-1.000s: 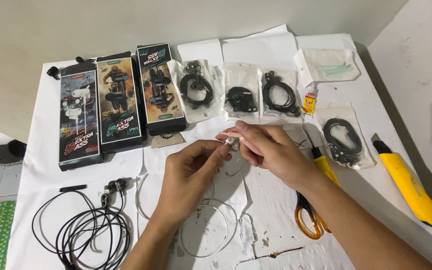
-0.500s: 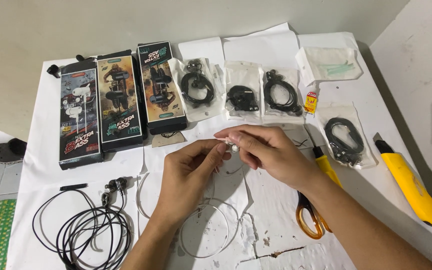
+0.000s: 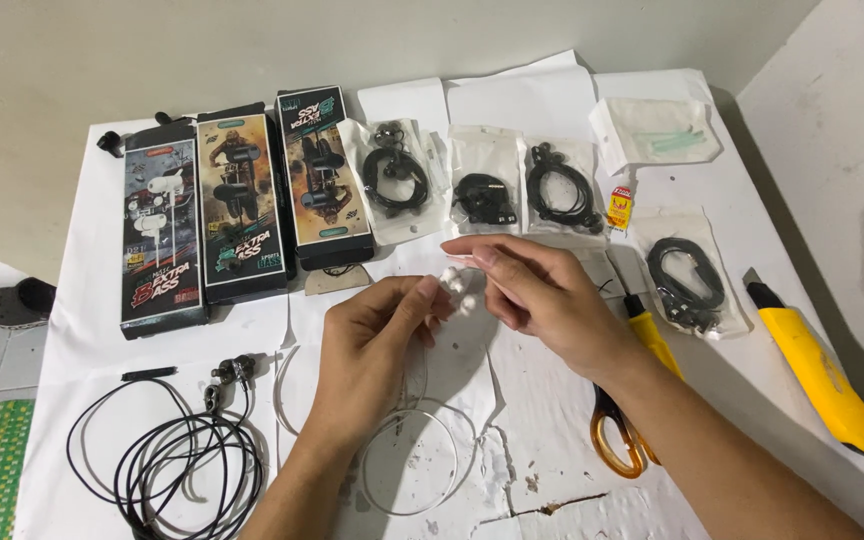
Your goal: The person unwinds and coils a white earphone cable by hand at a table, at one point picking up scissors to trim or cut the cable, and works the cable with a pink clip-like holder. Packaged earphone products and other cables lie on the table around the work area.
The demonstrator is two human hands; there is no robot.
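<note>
Fingers (image 3: 430,292) pinch white earbuds (image 3: 457,290) — apparently; bagged black earphones (image 3: 395,180) behind.

3 dark upright boxes (image 3: 235,205) left of perhaps 5 clear pouches (image 3: 485,180).

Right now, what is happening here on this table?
A person's left hand and right hand pinch small white earbuds between the fingertips above a white paper-covered table; their thin white cable loops below. Three dark printed earphone boxes and clear bags of black earphones lie behind, a tangled black cable at the left, a yellow utility knife at the right.
</note>
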